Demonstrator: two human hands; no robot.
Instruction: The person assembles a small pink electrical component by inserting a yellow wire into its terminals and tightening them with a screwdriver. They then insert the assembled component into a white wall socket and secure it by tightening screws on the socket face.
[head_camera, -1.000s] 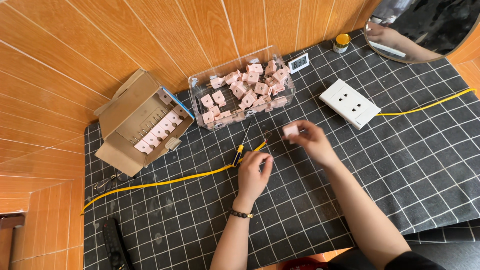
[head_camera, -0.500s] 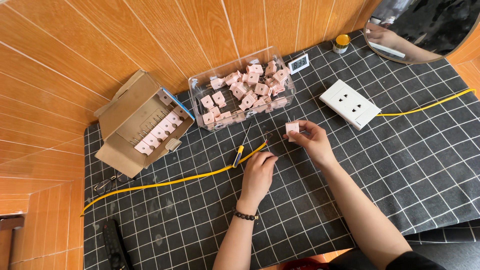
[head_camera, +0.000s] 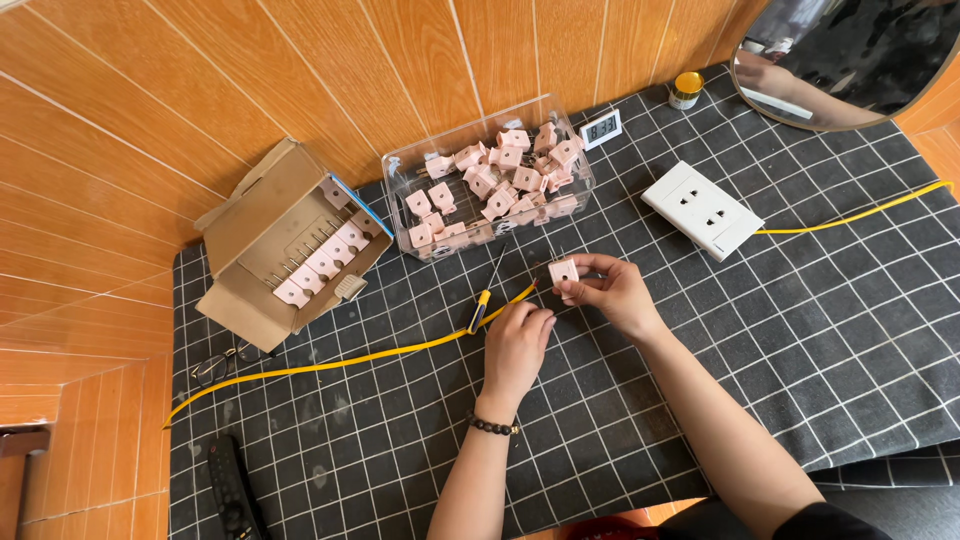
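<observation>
Left hand (head_camera: 517, 343) slid closer, hiding the cable (head_camera: 330, 362) end.

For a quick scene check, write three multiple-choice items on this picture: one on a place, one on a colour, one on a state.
1. Where does the white socket plate lie?
A. inside the cardboard box
B. on the checked cloth, right of the clear tub
C. under the mirror

2. What colour is the cable across the cloth?
A. yellow
B. blue
C. white

3. What does the right hand do?
A. rests flat
B. holds a small pink plug
C. grips the screwdriver

Answers:
1 B, it sits on the cloth right of the tub.
2 A, it is yellow.
3 B, its fingers pinch the pink plug.
</observation>
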